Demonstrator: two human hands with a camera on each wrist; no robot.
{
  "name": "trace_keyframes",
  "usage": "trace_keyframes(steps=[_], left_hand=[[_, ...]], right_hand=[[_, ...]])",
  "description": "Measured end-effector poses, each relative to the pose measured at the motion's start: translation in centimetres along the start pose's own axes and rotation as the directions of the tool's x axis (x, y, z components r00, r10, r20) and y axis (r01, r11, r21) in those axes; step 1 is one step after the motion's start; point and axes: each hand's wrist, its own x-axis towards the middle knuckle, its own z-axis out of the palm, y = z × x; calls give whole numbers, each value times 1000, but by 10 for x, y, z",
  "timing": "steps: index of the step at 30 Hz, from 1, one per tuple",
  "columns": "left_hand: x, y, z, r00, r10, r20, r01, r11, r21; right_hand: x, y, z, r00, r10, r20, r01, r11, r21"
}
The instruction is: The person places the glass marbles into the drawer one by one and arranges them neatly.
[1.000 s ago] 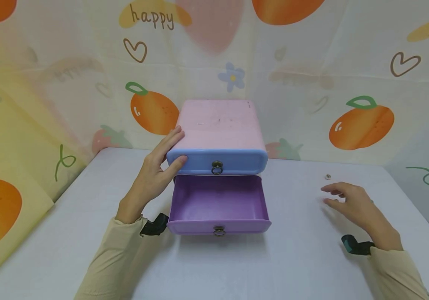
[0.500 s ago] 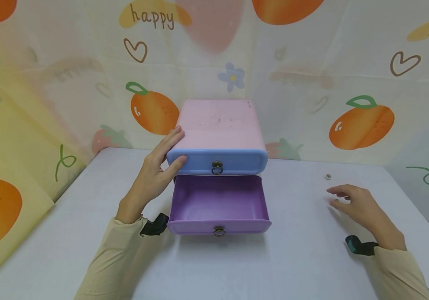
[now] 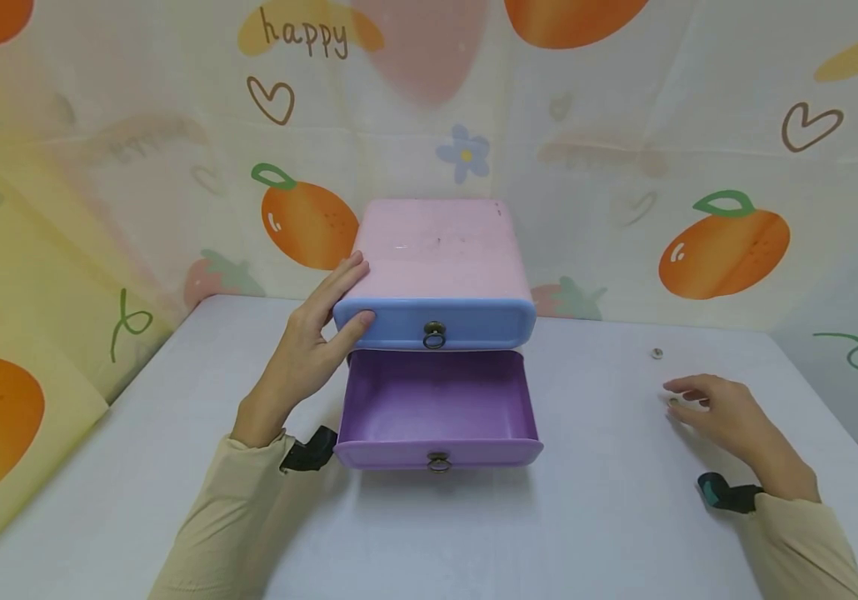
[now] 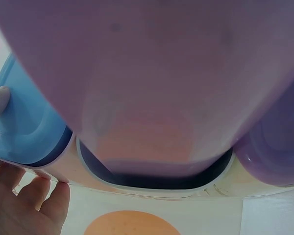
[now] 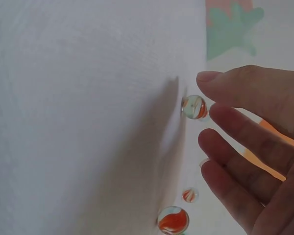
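A small pink drawer cabinet [image 3: 436, 250] stands on the white table. Its blue top drawer [image 3: 384, 325] is closed, while a purple drawer [image 3: 436, 400] below is pulled out with nothing inside. My left hand [image 3: 297, 354] rests at the cabinet's left front corner, thumb on the blue front and fingers along the pink side. Low over the table at right is my right hand [image 3: 729, 412], thumb and fingers apart. A clear marble with orange and white swirls [image 5: 193, 106] shows near its thumb and index fingertips in the right wrist view.
Another marble [image 3: 656, 353] lies just beyond the right hand. The right wrist view shows a large orange-swirled marble [image 5: 173, 220] and a smaller marble [image 5: 190, 195] near the fingers. Another purple drawer [image 4: 279, 132] is closed in the left wrist view. A printed cloth [image 3: 586, 208] hangs behind.
My right hand has drawn slightly right and toward me, baring a marble by its fingertips. The left hand and the cabinet stay as they were.
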Motion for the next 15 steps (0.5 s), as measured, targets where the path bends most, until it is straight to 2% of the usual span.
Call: trace_keyframes(steps=[7,15], left_hand=[[0,1,0,1000,3,-3,-3,1000,5],[0,1,0,1000,6,-2,-6,1000,-4]], right_hand=[[0,3,1,998,46,52,-47,999,11],[0,4,1,997,31,64,-32,999,12]])
